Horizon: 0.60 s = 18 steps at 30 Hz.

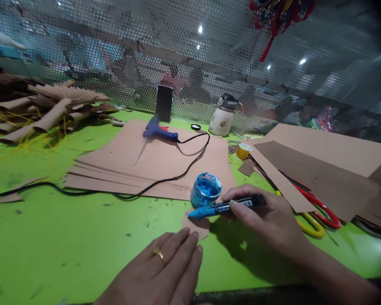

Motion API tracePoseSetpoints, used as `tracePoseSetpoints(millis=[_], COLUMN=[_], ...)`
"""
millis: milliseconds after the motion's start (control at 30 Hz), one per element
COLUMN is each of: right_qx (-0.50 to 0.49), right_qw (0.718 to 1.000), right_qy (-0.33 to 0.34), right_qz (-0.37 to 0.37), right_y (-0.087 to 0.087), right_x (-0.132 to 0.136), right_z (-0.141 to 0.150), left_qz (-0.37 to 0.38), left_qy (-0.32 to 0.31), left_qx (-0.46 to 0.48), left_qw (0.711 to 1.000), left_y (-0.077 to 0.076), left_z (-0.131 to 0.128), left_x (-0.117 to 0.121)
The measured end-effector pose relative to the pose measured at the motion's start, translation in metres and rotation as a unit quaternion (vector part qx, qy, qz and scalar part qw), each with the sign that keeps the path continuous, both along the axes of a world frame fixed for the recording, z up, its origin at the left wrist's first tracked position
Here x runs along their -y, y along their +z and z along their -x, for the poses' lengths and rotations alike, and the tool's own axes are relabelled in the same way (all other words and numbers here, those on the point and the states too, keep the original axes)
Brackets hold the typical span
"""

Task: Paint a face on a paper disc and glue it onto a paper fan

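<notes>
My right hand [266,216] grips a black permanent marker [241,204], its front end coated in blue paint and touching a small rounded piece of brown paper [198,226]. My left hand [165,262], with a gold ring, lies flat with its fingers stretched out, the tips on the near edge of that paper piece. Just beyond the marker tip stands an uncapped small jar of blue paint [198,192], paint smeared over its rim and inside. The jar sits by the near edge of a stack of brown paper sheets [114,146].
A blue glue gun [160,132] lies on the stack, its black cord [165,180] running left. Behind are a phone [164,103] and a white bottle [222,116]. Rolled paper pieces [53,114] fill the left. At right are yellow thread [243,151], red-handled scissors [325,216] and more sheets [330,148].
</notes>
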State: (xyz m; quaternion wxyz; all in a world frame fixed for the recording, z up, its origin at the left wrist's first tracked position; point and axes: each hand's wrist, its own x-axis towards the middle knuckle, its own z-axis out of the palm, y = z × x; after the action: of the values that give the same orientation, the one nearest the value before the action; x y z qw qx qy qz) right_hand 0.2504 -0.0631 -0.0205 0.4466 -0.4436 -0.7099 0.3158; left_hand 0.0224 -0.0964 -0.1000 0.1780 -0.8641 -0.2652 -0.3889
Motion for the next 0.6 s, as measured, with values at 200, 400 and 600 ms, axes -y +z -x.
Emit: tracePoseSetpoints(millis=[200, 400, 600], right_qx=[0.004, 0.025, 0.031], right_qw=[1.0, 0.999, 0.999], right_qy=[-0.006, -0.004, -0.008], right_qz=[-0.006, -0.024, -0.033], right_y=[-0.0025, -0.0054, -0.0063], right_x=[0.0009, 0.0006, -0.0003], right_z=[0.0012, 0.0008, 0.0011], left_qz=[-0.017, -0.021, -0.012], left_qy=[-0.008, -0.004, -0.003], left_qx=[-0.008, 0.002, -0.006], left_qw=[1.0, 1.0, 1.0], left_y=[-0.002, -0.0059, -0.0072], left_z=[0.0014, -0.0008, 0.0011], left_x=[-0.0018, -0.0056, -0.0049])
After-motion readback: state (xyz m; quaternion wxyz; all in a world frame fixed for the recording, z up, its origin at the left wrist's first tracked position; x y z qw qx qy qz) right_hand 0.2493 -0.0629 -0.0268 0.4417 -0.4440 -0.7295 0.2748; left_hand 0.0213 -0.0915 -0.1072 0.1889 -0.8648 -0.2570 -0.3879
